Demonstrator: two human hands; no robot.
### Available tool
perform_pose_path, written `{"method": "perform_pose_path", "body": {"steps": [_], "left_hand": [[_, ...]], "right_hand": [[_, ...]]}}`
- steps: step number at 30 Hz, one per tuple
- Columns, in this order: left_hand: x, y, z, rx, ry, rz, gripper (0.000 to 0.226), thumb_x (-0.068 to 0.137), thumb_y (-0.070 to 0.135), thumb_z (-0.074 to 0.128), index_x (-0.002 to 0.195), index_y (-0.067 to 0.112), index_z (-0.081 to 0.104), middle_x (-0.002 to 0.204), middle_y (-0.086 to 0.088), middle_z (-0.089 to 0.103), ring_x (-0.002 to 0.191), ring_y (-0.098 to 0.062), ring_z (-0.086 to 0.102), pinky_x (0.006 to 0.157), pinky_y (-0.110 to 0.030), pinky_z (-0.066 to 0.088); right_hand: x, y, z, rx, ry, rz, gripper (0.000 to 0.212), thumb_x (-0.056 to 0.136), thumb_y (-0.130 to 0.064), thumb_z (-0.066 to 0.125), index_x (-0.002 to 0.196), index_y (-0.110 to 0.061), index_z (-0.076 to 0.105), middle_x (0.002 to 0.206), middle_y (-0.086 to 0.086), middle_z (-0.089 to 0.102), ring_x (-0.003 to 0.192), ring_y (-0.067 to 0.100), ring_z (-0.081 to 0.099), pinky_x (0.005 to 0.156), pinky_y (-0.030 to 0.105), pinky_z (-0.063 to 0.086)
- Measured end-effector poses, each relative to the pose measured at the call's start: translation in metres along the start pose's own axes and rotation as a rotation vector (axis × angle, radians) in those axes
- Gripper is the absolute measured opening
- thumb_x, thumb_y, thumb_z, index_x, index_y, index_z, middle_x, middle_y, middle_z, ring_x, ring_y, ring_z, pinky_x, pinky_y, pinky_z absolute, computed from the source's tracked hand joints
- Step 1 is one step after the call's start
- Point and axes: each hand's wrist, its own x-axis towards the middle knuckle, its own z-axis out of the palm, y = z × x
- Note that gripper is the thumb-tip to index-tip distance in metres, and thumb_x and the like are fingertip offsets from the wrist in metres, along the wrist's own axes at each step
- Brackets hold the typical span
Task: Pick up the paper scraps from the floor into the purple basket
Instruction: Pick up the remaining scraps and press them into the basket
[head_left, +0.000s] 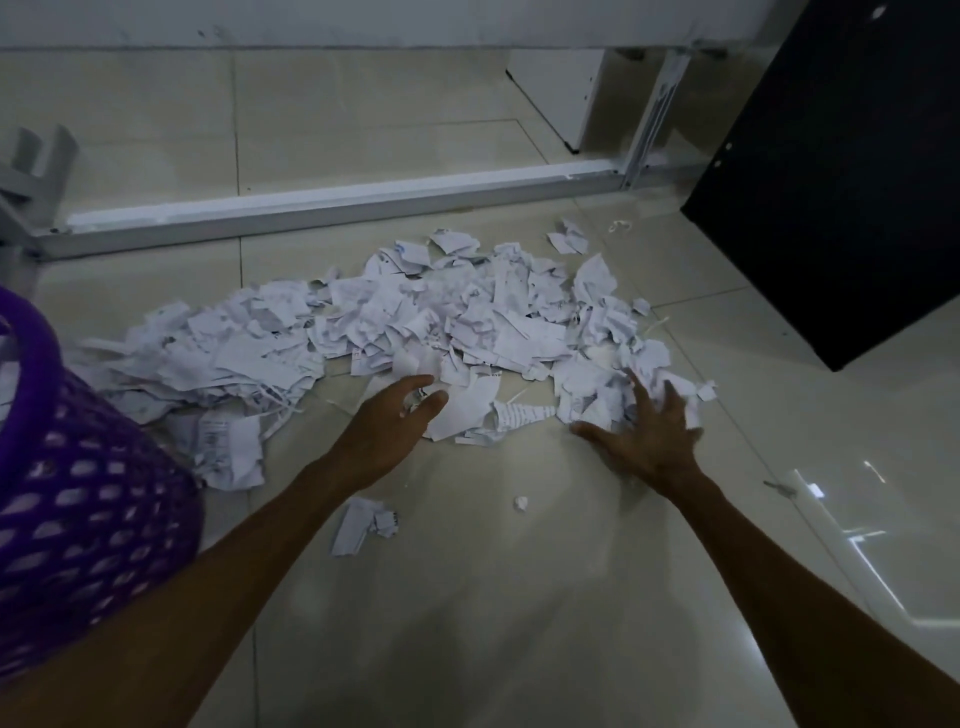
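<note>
Both bare forearms reach forward from the bottom edge, over the pale glossy tiled floor (467, 597). At the near left stands 1 purple plastic lattice basket (78, 493), close beside the left forearm and well apart from the right one.

The left hand (387, 431) meets the near edge of the white torn paper scraps (415, 322), its fingers (415, 387) loosely curled around a small scrap, though how firmly is hard to tell. The right hand (647, 434) lies spread wide on the pile's right end, fingers (636, 387) straight and pressing into paper.

Ahead of both hands lies the pile, its long axis running left to right, from the basket side to the black panel (831, 182). Scraps are far too many to count; 2 strays, a crumpled cluster (361, 525) and a tiny ball (521, 503), sit nearer than the hands. Gathering inward looks likely, then carrying left; the left hand is nearer the basket.
</note>
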Motion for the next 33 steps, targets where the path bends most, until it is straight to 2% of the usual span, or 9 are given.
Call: {"method": "perform_pose_path", "body": {"steps": [4,8,12,16,19,22,27,29,33], "left_hand": [[-0.001,-0.003,0.006,-0.015,-0.014,-0.022,0.047,0.096,0.043,0.054,0.139,0.024,0.051,0.145,0.001,0.048,0.129,-0.013,0.047,0.097,-0.020,0.034],[-0.005,-0.001,0.006,-0.068,-0.040,-0.032,0.050,0.093,0.049,0.055,0.138,0.026,0.051,0.144,0.002,0.050,0.127,-0.009,0.048,0.099,-0.021,0.034],[-0.018,0.000,0.002,-0.110,-0.055,-0.060,0.059,0.089,0.060,0.050,0.139,0.026,0.050,0.145,0.007,0.047,0.132,-0.009,0.043,0.109,-0.026,0.032],[-0.028,0.004,-0.002,-0.226,-0.054,-0.068,0.043,0.099,0.045,0.045,0.136,0.023,0.054,0.142,0.006,0.051,0.127,-0.005,0.045,0.110,-0.025,0.031],[-0.030,0.006,-0.010,-0.187,0.054,-0.065,0.042,0.101,0.043,0.043,0.135,0.022,0.055,0.139,0.006,0.053,0.123,-0.006,0.047,0.104,-0.023,0.033],[-0.030,0.007,-0.018,-0.080,0.157,-0.021,0.041,0.103,0.034,0.041,0.138,0.016,0.052,0.144,0.000,0.049,0.129,-0.009,0.044,0.100,-0.018,0.029],[-0.026,-0.003,-0.017,-0.148,0.018,-0.114,0.043,0.105,0.031,0.036,0.144,0.016,0.043,0.150,0.002,0.041,0.135,-0.008,0.036,0.101,-0.016,0.022],[-0.027,-0.006,-0.014,-0.178,0.006,-0.109,0.037,0.104,0.031,0.037,0.138,0.021,0.050,0.143,0.005,0.047,0.128,-0.006,0.041,0.102,-0.018,0.026],[-0.028,-0.011,-0.014,-0.239,0.004,-0.163,0.027,0.099,0.042,0.042,0.103,0.038,0.068,0.119,0.016,0.064,0.115,-0.009,0.056,0.107,-0.033,0.040]], "right_hand": [[-0.017,-0.035,0.029,-0.021,0.010,-0.169,0.110,0.061,-0.093,0.049,0.153,-0.049,0.006,0.165,0.008,-0.003,0.151,0.031,-0.009,0.115,0.064,-0.006],[-0.039,-0.067,0.055,-0.084,-0.040,-0.273,0.115,0.061,-0.097,0.040,0.155,-0.042,0.003,0.165,0.007,-0.011,0.150,0.029,-0.017,0.116,0.061,-0.011],[-0.056,-0.090,0.068,-0.034,-0.077,-0.337,0.114,0.059,-0.097,0.043,0.153,-0.046,0.004,0.164,0.007,-0.012,0.150,0.027,-0.018,0.116,0.061,-0.011],[-0.067,-0.103,0.073,0.162,-0.042,-0.387,0.120,0.053,-0.095,0.054,0.152,-0.042,0.012,0.164,0.003,-0.002,0.151,0.018,-0.005,0.119,0.061,0.001],[-0.069,-0.113,0.067,0.410,0.057,-0.346,0.120,0.055,-0.089,0.061,0.152,-0.035,0.015,0.161,0.001,0.003,0.142,0.002,0.004,0.118,0.058,0.018],[-0.067,-0.121,0.062,0.455,0.058,-0.351,0.120,0.052,-0.089,0.062,0.151,-0.042,0.014,0.161,0.001,-0.005,0.148,0.012,0.002,0.116,0.061,0.024],[-0.061,-0.134,0.071,0.197,-0.068,-0.404,0.124,0.049,-0.091,0.061,0.152,-0.052,0.004,0.162,-0.002,-0.024,0.152,0.029,-0.005,0.115,0.068,0.007],[-0.062,-0.138,0.081,0.112,-0.093,-0.420,0.122,0.056,-0.082,0.070,0.153,-0.049,0.005,0.162,0.002,-0.022,0.151,0.032,-0.006,0.113,0.067,0.003],[-0.066,-0.147,0.093,0.069,-0.109,-0.447,0.111,0.068,-0.067,0.076,0.154,-0.046,0.008,0.165,0.009,-0.007,0.151,0.034,-0.002,0.113,0.066,0.003]]}}
